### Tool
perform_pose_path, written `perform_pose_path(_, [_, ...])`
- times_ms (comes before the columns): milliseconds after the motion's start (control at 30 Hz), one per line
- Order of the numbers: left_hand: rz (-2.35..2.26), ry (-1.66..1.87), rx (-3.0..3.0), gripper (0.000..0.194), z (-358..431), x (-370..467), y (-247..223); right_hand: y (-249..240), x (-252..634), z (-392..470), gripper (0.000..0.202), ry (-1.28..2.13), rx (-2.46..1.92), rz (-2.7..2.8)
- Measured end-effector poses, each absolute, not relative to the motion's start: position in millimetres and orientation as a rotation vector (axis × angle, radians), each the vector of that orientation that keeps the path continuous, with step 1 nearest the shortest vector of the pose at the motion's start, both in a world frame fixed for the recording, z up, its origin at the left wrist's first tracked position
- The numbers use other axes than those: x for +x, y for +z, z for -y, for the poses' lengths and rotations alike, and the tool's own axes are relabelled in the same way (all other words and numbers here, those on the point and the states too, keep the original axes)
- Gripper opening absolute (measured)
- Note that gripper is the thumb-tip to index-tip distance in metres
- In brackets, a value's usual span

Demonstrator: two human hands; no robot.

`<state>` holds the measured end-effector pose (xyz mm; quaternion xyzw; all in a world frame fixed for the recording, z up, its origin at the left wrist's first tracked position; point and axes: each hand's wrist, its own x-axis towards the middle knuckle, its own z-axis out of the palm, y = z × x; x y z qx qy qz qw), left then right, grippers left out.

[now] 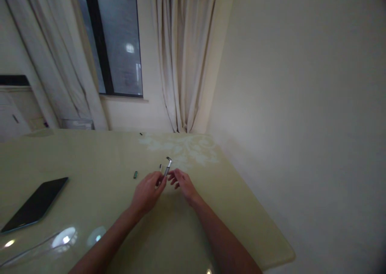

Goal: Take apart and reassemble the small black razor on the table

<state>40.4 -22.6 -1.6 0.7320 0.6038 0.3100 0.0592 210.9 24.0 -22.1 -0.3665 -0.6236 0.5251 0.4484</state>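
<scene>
In the head view, my left hand (pixel 150 190) is closed around the lower end of a slim silver tool with a bent head (pixel 168 165), held upright and slightly tilted. Its exact kind is too small to tell. My right hand (pixel 182 181) is just to the right, its fingers partly curled but apart, with the fingertips close to the tool's shaft. Whether they touch it I cannot tell. Just beyond my left hand is a small dark-and-light piece (pixel 160 167). Farther left lies a small green and dark object (pixel 135 174).
The glossy pale table (pixel 99 157) has a patterned patch near its far edge. A black tablet-like slab (pixel 36 203) lies at the left, with a thin cable (pixel 28 250) nearer. A tiny dark item (pixel 140 134) sits at the back. A wall (pixel 286 105) borders the right side.
</scene>
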Motion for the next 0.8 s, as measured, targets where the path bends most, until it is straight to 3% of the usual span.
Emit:
perform_pose_path(133, [-1.526,1.047,2.197,0.038,19.4,71.5,-6.3,-14.8,217.7,-21.1,0.047,1.398,-0.735,1.38])
perform_pose_path(300, [-1.423,1.191,1.811,0.047,11.4,53.6,-16.6,-11.9,237.9,-22.6,0.043,1.394,-0.786,1.458])
perform_pose_path(433, [-1.302,1.199,1.62,0.071,12.5,32.9,-7.9,-8.0,239.1,-17.1,0.041,1.518,-0.762,1.646])
perform_pose_path(800, [-1.08,1.138,1.572,0.052,14.8,21.1,-3.7,-4.5,234.2,-10.0,0.052,1.524,-0.737,1.757])
